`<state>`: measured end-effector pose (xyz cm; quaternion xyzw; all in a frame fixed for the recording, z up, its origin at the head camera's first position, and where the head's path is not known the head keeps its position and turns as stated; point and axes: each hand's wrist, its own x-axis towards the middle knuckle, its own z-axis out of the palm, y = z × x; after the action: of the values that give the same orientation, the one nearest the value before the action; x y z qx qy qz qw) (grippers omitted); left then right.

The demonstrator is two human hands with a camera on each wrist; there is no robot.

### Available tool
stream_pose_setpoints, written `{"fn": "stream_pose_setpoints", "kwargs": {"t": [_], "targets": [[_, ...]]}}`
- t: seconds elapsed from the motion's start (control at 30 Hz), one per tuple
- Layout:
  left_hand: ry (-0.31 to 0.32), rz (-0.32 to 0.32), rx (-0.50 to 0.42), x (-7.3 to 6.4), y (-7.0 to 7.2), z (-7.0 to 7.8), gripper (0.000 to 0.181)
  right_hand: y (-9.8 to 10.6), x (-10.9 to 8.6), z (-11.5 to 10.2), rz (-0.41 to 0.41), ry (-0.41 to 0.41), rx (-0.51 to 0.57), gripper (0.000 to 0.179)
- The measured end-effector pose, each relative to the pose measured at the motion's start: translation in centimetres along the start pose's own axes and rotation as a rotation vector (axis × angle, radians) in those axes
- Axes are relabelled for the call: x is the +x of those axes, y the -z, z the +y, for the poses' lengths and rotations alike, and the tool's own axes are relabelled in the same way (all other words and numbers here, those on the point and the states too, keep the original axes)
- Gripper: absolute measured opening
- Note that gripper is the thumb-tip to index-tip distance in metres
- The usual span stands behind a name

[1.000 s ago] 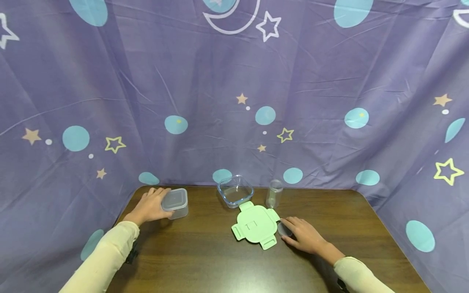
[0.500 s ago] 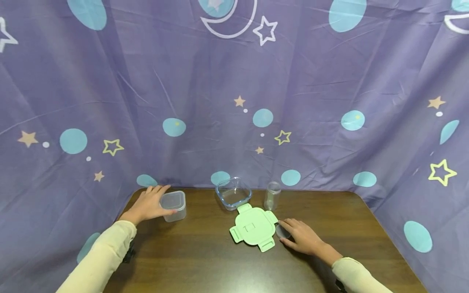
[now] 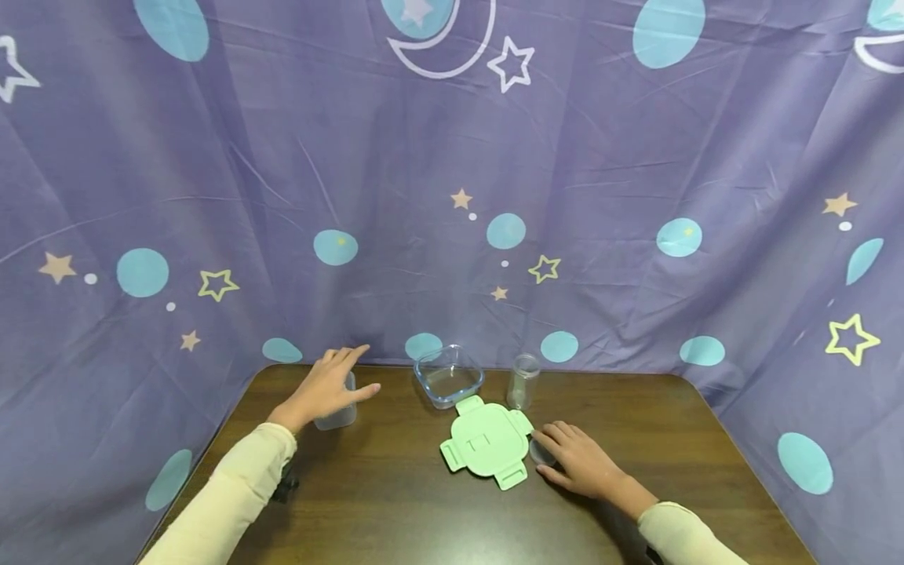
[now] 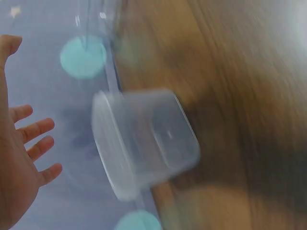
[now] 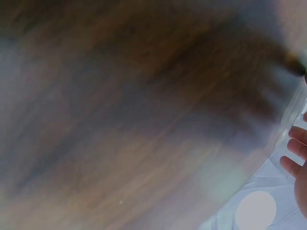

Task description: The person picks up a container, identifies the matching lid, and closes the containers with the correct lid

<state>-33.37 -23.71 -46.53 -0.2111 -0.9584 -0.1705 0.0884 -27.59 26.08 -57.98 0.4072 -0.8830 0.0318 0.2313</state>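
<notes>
My left hand [image 3: 326,389] has its fingers and thumb spread, and in the head view it covers part of a clear plastic food container [image 3: 339,419] standing on the table. In the left wrist view a gap shows between the hand [image 4: 19,163] and the container [image 4: 148,141], which has its flat lid on. My right hand [image 3: 582,464] rests low at the table, thumb and fingers around the edge of a small round clear lid [image 3: 539,453]. Only some fingers of the right hand [image 5: 300,177] show in the right wrist view, at its right edge.
A green clip lid [image 3: 489,439] with side flaps lies mid-table. Behind it stands a square glass dish [image 3: 450,383]. A clear jar [image 3: 523,384] stands right of the dish. The patterned cloth [image 3: 395,298] hangs along the table's back edge.
My left hand has let go of the container and moved right across its front, fingers spreading. The container stays on the table. My right hand stays at the small round lid.
</notes>
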Motion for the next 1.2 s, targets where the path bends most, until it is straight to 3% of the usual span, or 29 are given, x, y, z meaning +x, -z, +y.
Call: {"fn": "stream_pose_setpoints", "kwargs": {"t": [0.2, 0.43, 0.6, 0.87, 1.2], "targets": [[-0.069, -0.018, -0.033, 1.8, -1.1, 3.7, 0.088, -0.1, 0.3, 0.3, 0.006, 0.069, -0.086, 0.056], [-0.149, -0.053, -0.059, 3.9, -2.7, 7.6, 0.086, -0.1, 0.1, 0.3, -0.028, 0.057, -0.105, 0.054], [-0.167, -0.057, -0.129, 5.5, -4.1, 9.9, 0.084, -0.2, 0.0, 0.3, -0.029, 0.050, -0.097, 0.054], [-0.118, -0.002, -0.240, 7.4, -6.4, 12.6, 0.085, -0.5, -0.3, 0.3, -0.014, 0.045, -0.094, 0.054], [-0.155, 0.041, -0.191, 9.6, -9.3, 14.3, 0.087, -0.9, -0.4, 0.3, -0.030, 0.021, -0.092, 0.054]]}}
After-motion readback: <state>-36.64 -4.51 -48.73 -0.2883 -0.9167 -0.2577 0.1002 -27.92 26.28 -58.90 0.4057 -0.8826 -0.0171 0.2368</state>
